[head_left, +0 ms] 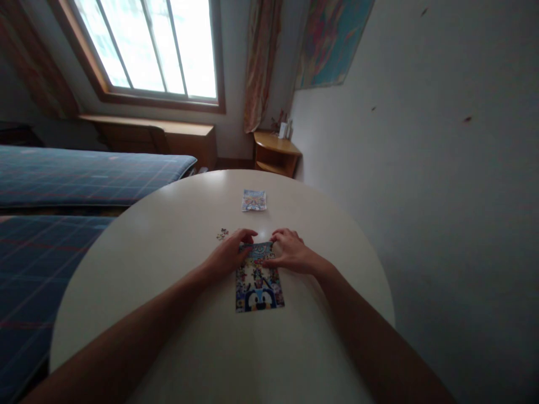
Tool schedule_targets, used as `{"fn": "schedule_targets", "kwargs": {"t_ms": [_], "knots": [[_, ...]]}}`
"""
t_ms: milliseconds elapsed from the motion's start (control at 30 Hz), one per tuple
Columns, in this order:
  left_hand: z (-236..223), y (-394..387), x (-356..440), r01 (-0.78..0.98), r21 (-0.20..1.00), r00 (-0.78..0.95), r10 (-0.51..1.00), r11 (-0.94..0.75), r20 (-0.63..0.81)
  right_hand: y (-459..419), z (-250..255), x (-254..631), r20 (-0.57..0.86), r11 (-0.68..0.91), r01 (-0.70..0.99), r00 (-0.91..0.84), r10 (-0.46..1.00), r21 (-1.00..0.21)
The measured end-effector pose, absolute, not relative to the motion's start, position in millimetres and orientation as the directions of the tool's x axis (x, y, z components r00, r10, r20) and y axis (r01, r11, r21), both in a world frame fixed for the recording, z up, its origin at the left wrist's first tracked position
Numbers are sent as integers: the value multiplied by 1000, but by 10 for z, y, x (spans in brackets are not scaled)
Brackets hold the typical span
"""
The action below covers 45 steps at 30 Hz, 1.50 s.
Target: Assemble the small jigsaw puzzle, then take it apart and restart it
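Note:
A jigsaw puzzle (pixel 260 292) lies flat on the round white table, printed with a blue cartoon dog's face and many small figures. White patches show in its middle; whether they are gaps or print I cannot tell. My left hand (pixel 231 251) rests at its upper left corner, thumb over the picture and index finger reaching past the top edge. At the upper right corner is my right hand (pixel 293 252), fingers curved beyond the edge and thumb stretched over the picture. Both hands have thumb and fingers apart. Loose puzzle pieces (pixel 222 233) lie just left of my left hand.
Farther back on the white table (pixel 185 224) lies a small crinkled printed packet (pixel 254 200). A plaid mattress (pixel 84 174) stands to the left, and a wall (pixel 442 213) runs close by on the right. A corner shelf (pixel 275 145) is behind the table.

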<state>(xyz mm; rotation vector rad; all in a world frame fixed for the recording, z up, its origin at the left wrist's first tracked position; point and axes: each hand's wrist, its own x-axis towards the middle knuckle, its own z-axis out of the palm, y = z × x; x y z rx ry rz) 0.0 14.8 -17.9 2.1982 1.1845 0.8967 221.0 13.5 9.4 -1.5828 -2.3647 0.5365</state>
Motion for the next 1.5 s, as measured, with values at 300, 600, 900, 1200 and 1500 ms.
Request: {"fn": "schedule_targets", "kwargs": {"t_ms": [300, 600, 900, 1200, 1500], "knots": [[-124, 126, 19, 453, 753, 395, 864, -478, 311, 166, 98, 2199, 42, 344, 830, -363, 931, -439], [-128, 156, 3, 231, 913, 352, 904, -336, 243, 229, 185, 2283, -94, 298, 679, -476, 874, -671], [-101, 127, -22, 161, 981, 395, 918, -104, 33, 228, 191, 2328, -101, 258, 620, -482, 870, -741], [-128, 121, -30, 228, 970, 400, 917, -82, -16, 218, 140, 2304, -158, 119, 455, -525, 836, -882], [-121, 129, -44, 229, 970, 409, 912, -80, -21, 169, 124, 2242, -154, 105, 396, -568, 808, -912]]}}
